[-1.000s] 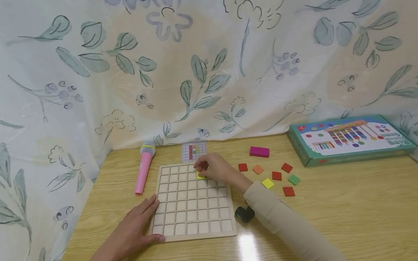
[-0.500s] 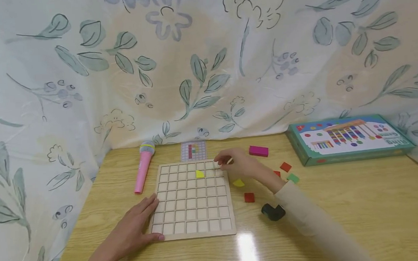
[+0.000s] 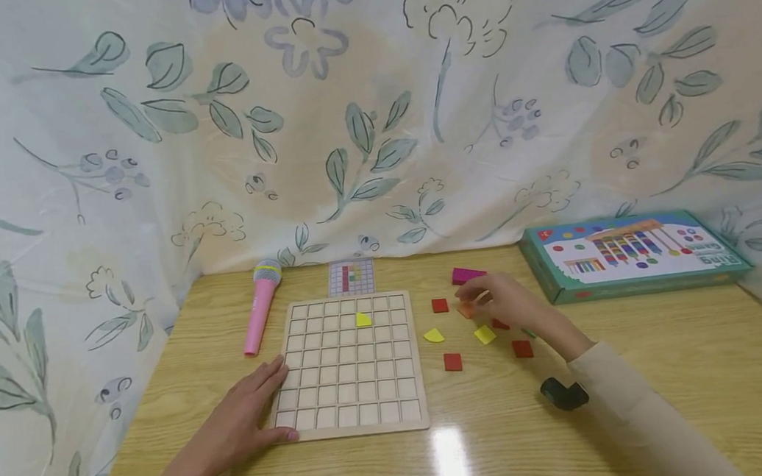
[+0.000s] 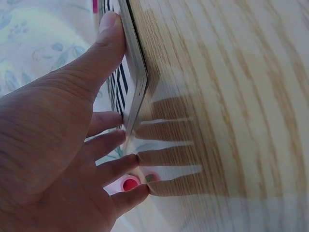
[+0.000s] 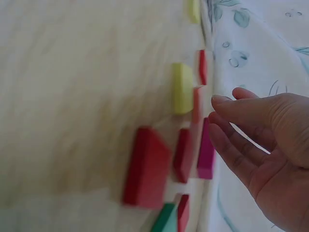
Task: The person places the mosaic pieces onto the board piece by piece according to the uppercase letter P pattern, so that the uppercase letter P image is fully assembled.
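My left hand (image 3: 250, 409) rests at the left edge of a wooden grid board (image 3: 357, 429), thumb along its front corner; in the left wrist view the fingers (image 4: 116, 171) are spread at the board's edge. A yellow quarter-circle tile (image 3: 363, 319) sits in one upper cell. Over the loose tiles at the right, my right hand (image 3: 508, 304) reaches with loosely bent fingers and nothing between them. An orange tile (image 3: 466, 310) lies right at its fingertips. Around it are a yellow square tile (image 3: 484, 335), red square tiles (image 3: 439, 305) and a green tile (image 5: 165, 220), partly covered in the head view.
Behind the board lies a pattern card (image 3: 350, 278). A pink toy microphone (image 3: 262, 305) is at the left. A magenta block (image 3: 468, 275) and a boxed toy set (image 3: 634, 256) lie toward the back right. Another yellow quarter-circle tile (image 3: 433, 335) lies beside the board.
My right hand has let go of the yellow quarter-circle tile in the board and moved right, over the loose tiles. The left hand has stayed at the board's edge.
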Available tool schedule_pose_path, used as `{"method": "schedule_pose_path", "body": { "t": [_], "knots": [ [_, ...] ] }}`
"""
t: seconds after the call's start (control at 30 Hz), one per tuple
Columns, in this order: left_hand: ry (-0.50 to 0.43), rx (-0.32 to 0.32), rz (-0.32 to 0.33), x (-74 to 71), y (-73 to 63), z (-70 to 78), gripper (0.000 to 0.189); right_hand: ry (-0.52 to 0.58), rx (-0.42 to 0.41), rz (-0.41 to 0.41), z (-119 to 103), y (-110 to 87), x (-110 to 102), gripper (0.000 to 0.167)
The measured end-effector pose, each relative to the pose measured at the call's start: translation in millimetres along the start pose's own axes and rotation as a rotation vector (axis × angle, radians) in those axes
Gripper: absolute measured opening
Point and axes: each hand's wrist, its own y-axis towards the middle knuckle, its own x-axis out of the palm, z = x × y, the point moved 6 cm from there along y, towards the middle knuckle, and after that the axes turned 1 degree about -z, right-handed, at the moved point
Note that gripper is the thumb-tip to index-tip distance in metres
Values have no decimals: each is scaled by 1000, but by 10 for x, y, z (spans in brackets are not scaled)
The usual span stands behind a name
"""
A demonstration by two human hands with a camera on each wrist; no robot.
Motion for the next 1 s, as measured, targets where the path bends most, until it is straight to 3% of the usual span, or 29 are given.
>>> {"method": "schedule_pose_path", "body": {
  "t": [0.2, 0.37, 1.0],
  "knots": [
    [-5, -12, -2, 10, -12, -18, 96, 10, 17, -10, 32, -32, 77, 29],
    [-9, -12, 2, 14, -10, -18, 95, -59, 41, -3, 5, -14, 115, 28],
    [-6, -5, 5, 25, 4, -16, 95, -70, 16, -8, -38, 28, 31, 31]
  ]
}}
